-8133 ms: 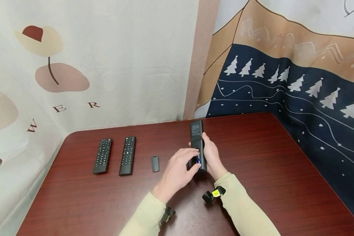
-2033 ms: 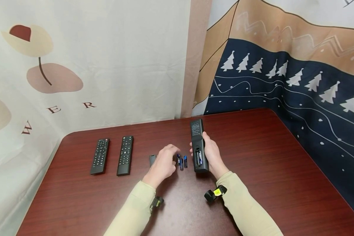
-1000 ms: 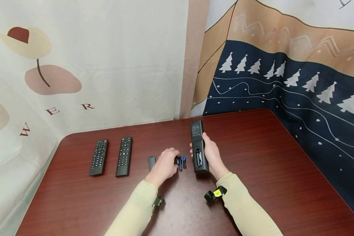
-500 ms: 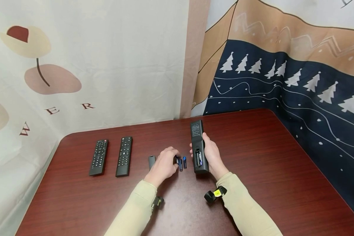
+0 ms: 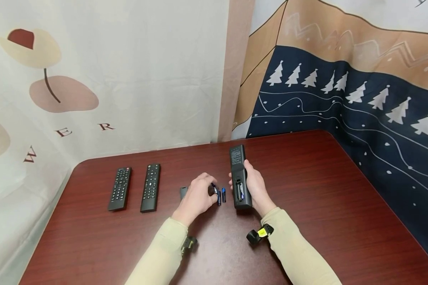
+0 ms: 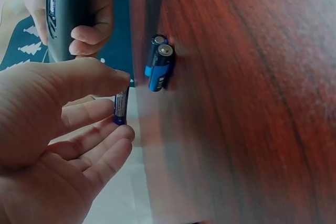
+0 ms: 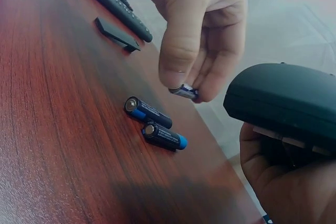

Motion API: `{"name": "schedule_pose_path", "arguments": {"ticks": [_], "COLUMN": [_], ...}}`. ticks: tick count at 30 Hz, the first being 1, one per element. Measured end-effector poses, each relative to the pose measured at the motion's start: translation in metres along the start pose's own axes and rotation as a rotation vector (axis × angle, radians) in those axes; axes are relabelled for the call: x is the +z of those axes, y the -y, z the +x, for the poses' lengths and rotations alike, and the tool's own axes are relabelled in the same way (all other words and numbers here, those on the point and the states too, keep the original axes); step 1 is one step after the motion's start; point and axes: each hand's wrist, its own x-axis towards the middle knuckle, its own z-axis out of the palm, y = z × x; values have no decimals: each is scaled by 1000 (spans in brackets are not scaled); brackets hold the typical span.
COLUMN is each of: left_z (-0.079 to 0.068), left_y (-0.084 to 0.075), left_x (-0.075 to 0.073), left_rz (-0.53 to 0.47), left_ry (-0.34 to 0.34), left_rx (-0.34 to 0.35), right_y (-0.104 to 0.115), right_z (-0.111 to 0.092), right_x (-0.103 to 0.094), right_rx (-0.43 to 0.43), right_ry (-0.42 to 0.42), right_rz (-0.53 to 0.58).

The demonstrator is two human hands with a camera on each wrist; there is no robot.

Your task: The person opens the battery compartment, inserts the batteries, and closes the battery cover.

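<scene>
My left hand (image 5: 197,198) pinches an AA-size battery (image 6: 121,106) between thumb and fingers, just above the table. Beside it, two more blue-and-black batteries (image 7: 148,112) lie close together on the wood. In my right hand (image 5: 257,190) is a black remote control (image 5: 237,168), gripped along its side with its back facing up. Its battery compartment (image 5: 240,190) is uncovered, and at least one battery shows inside. A small dark battery cover (image 7: 116,35) lies on the table, partly hidden behind the left hand in the head view.
Two black remotes (image 5: 119,189) (image 5: 150,188) lie buttons up on the left part of the reddish-brown table (image 5: 299,170). Printed curtains (image 5: 157,79) hang behind the table and along its right side. Both wrists carry small cameras (image 5: 259,234).
Earlier the left hand worked at the remote's compartment. It then moved left to three batteries on the table, and one is now pinched and tilted up. The right hand keeps its grip.
</scene>
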Motion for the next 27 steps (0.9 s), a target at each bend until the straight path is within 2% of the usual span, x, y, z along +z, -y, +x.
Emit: {"name": "schedule_pose_path", "arguments": {"ticks": [14, 27], "left_z": [-3, -3], "left_y": [-5, -11], "left_x": [-4, -7], "left_rz": [-77, -113], "left_ry": [-44, -96], "left_rx": [-6, 65], "right_y": [-3, -3], "right_z": [2, 5], "right_x": [2, 5], "right_rx": [10, 4], "right_ry": [18, 31], "right_rz": [6, -29]}}
